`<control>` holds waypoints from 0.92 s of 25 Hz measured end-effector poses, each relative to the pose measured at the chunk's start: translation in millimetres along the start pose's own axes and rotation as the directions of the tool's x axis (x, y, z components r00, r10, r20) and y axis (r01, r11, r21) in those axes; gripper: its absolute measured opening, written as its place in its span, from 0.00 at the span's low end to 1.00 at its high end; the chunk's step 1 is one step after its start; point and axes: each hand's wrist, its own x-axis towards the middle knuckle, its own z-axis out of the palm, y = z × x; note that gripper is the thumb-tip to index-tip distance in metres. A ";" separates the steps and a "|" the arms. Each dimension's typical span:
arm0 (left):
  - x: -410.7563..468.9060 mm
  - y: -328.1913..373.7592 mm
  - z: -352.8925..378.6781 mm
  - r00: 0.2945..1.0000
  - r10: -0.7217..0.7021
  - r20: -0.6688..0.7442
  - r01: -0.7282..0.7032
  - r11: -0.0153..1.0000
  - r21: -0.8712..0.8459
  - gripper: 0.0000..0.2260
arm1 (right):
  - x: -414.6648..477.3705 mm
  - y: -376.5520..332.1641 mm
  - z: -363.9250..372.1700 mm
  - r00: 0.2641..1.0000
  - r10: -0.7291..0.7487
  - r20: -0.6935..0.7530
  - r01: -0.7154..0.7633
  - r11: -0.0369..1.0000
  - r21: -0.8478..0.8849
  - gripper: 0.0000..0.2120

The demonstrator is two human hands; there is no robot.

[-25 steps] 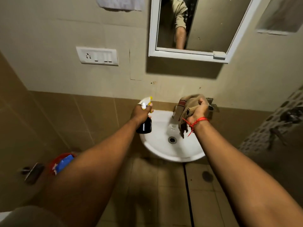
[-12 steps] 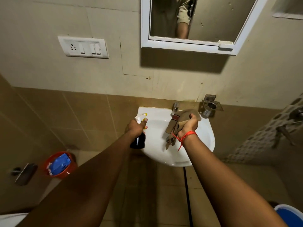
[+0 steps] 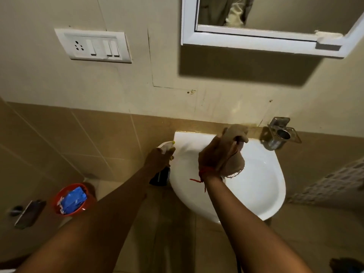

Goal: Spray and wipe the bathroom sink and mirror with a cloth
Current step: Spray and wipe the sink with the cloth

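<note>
A white wall-hung sink (image 3: 262, 186) sits below a white-framed mirror (image 3: 256, 36). My left hand (image 3: 157, 160) grips a dark spray bottle (image 3: 162, 175) with a white and yellow nozzle, held just off the sink's left rim. My right hand (image 3: 213, 157) holds a bunched brown cloth (image 3: 234, 154) over the back of the basin, where the tap stood; the tap is hidden behind hand and cloth. A red thread circles my right wrist.
A steel holder (image 3: 280, 134) is fixed to the wall right of the sink. A white switch plate (image 3: 93, 45) sits on the wall at upper left. A red bucket (image 3: 71, 200) with blue contents stands on the floor at left, beside a metal fitting (image 3: 29, 213).
My right hand has carried the cloth up from the middle of the basin to its back edge, covering the tap. The view has come closer; the spray bottle stays at the left rim.
</note>
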 end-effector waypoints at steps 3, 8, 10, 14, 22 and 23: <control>36.9 -26.9 -12.0 0.995 -0.052 -0.085 0.049 0.998 -0.037 0.36 | 39.0 -38.5 24.0 0.786 -0.566 -0.248 0.407 0.776 -0.481 0.37; 58.2 -48.4 -21.5 0.998 -0.014 -0.068 0.004 0.990 -0.142 0.20 | 139.0 -8.3 1.8 0.793 -0.594 0.134 0.278 0.157 -0.948 0.33; 56.7 -59.1 -20.2 0.997 -0.033 -0.063 0.021 0.984 -0.174 0.11 | 142.8 -2.7 0.6 0.769 -0.633 0.089 0.215 0.126 -0.968 0.31; 52.0 -79.9 -23.6 0.996 -0.054 -0.064 0.041 0.981 -0.192 0.07 | 136.5 -3.2 1.4 0.694 -0.671 -0.260 0.092 0.441 -0.893 0.27; 61.0 -88.0 -19.8 0.999 0.002 -0.052 -0.010 0.989 -0.147 0.18 | 128.7 -22.1 49.1 0.773 -0.634 0.019 0.218 0.238 -0.947 0.33; 60.1 -85.8 -16.8 0.999 0.004 -0.052 -0.012 0.988 -0.154 0.15 | 129.4 -24.5 64.8 0.786 -0.610 0.097 0.295 0.232 -0.927 0.33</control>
